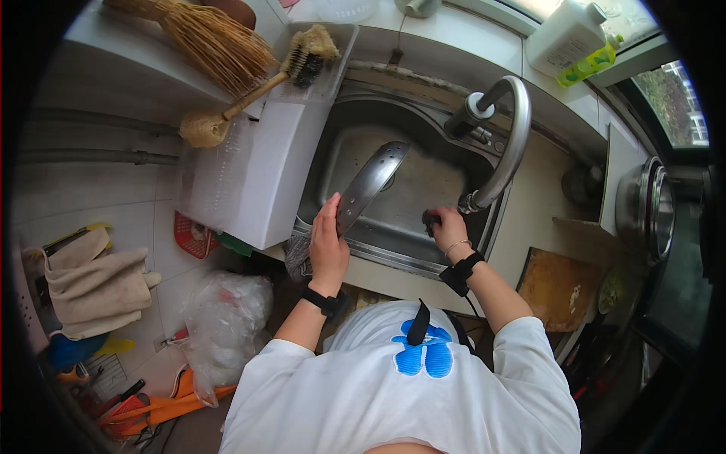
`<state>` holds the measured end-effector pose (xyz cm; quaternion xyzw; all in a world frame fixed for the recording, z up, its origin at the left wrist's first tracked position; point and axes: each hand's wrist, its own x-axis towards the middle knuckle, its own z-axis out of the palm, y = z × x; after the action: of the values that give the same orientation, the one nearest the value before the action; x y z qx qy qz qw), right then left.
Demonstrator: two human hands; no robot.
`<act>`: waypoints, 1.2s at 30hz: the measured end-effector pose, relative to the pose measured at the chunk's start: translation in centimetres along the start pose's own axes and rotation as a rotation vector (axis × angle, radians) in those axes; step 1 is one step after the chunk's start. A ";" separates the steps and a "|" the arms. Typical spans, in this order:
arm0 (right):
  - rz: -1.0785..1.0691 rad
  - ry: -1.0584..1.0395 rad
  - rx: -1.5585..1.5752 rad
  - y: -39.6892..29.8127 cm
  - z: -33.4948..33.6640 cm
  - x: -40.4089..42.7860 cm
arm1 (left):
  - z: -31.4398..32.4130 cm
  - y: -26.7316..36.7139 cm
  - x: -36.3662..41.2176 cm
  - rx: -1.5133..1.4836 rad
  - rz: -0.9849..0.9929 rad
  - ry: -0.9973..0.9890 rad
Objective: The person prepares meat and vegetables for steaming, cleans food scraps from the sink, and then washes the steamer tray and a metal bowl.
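Observation:
My left hand [329,244] grips the near end of a shiny metal piece with small holes [371,184], perhaps a lid or pan seen nearly edge-on. It is tilted over the stainless steel sink [420,213]. Over the sink's near right part, my right hand [451,230] pinches a small dark scouring pad [430,222]. The curved faucet [516,136] arches just above that hand, and no water stream shows. A grey knitted cloth [297,258] hangs at the sink's near left corner, beside my left wrist.
Left of the sink, a wooden-handled brush [258,93] lies across a clear plastic bin [346,57], near a straw whisk broom [215,45]. On the right are a wooden cutting board [556,289] and stacked metal basins [646,210]. White and green bottles [567,42] stand behind.

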<state>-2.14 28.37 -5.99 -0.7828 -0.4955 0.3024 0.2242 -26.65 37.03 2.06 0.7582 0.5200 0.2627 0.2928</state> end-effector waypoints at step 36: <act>0.289 0.136 0.190 -7.6 -4.1 -5.1 | -1.1 -4.8 -1.0 -1.420 -0.730 -0.290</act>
<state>-5.86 26.64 3.17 -0.8396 -0.3309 0.3235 0.2844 -30.79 37.65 -0.77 0.2008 0.4007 0.3170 0.8358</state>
